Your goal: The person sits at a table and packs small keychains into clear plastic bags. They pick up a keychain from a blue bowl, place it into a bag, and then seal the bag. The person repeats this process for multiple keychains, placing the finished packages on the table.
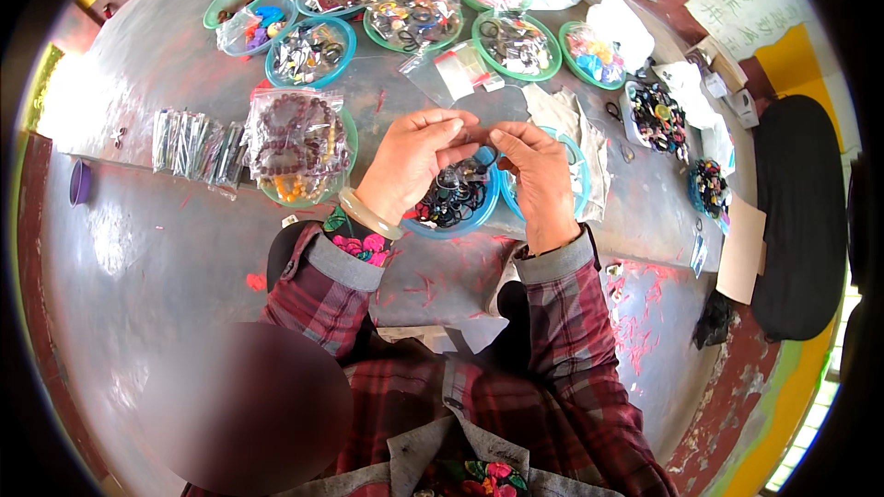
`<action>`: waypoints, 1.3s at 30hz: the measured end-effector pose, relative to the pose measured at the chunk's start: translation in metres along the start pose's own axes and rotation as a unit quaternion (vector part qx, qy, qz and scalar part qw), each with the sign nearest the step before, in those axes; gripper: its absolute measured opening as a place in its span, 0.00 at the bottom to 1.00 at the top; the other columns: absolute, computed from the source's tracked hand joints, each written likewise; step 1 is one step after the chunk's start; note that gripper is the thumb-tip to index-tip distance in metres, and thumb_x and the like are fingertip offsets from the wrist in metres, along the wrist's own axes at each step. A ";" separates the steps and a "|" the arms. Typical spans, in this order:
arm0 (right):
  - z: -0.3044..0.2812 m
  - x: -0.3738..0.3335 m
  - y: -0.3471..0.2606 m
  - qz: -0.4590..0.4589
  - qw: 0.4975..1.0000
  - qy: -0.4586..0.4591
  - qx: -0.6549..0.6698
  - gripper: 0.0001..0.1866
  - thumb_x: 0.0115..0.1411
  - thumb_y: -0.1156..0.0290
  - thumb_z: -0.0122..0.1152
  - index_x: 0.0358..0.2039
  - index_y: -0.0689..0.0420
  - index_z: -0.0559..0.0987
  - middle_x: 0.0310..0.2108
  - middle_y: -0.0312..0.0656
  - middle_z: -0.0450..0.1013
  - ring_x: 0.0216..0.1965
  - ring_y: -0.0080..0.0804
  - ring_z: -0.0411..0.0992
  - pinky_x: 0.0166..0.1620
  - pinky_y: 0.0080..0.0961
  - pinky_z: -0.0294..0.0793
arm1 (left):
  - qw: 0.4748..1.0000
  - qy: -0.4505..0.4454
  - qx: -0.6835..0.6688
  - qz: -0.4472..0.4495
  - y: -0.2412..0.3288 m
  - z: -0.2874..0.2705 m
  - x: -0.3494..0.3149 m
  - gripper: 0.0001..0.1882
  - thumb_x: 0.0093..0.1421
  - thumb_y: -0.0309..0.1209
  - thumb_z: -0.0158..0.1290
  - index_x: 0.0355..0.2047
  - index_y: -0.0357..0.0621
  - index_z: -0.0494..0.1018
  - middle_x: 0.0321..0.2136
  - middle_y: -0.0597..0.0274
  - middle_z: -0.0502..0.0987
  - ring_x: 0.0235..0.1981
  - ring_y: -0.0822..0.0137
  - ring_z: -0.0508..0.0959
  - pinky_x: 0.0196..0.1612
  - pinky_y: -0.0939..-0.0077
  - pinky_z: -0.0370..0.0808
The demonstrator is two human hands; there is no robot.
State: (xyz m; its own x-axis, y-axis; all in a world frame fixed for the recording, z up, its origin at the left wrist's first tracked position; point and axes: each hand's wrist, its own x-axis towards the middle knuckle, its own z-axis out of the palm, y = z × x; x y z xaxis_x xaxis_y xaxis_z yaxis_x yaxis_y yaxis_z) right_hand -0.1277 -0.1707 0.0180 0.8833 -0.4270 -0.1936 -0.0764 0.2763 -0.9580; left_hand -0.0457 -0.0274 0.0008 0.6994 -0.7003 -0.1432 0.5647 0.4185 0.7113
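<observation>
Band (492, 159) is dark, thin, curved; sits at 6 o'clock of right hand (545, 175) fingertips, pinched. Left hand (405, 161): fingertips bunched, can't tell on what.

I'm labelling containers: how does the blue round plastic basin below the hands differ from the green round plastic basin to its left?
The blue round plastic basin holds black looped bands; the green round plastic basin carries a clear plastic bag of dark beads. The left hand partly covers the blue basin, while no hand covers the green one. Both are round.
</observation>
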 end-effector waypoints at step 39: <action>-0.025 0.002 0.004 -0.151 0.984 -0.068 -0.066 0.06 0.52 0.82 0.57 0.30 0.60 0.80 0.26 0.33 0.72 0.27 0.17 0.66 0.33 0.14 0.64 | 0.993 -0.087 0.009 -0.076 0.003 -0.003 0.003 0.14 0.59 0.27 0.45 0.40 0.27 0.69 0.38 0.47 0.74 0.41 0.58 0.76 0.47 0.68 0.74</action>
State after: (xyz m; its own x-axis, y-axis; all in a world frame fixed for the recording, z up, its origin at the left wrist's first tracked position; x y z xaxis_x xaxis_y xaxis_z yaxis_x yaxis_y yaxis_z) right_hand -0.1376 -0.1916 0.0082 0.9277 -0.3517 0.1255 0.1472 0.0357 -0.9885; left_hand -0.0407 -0.0263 -0.0001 0.5198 -0.8444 -0.1296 0.6486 0.2913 0.7031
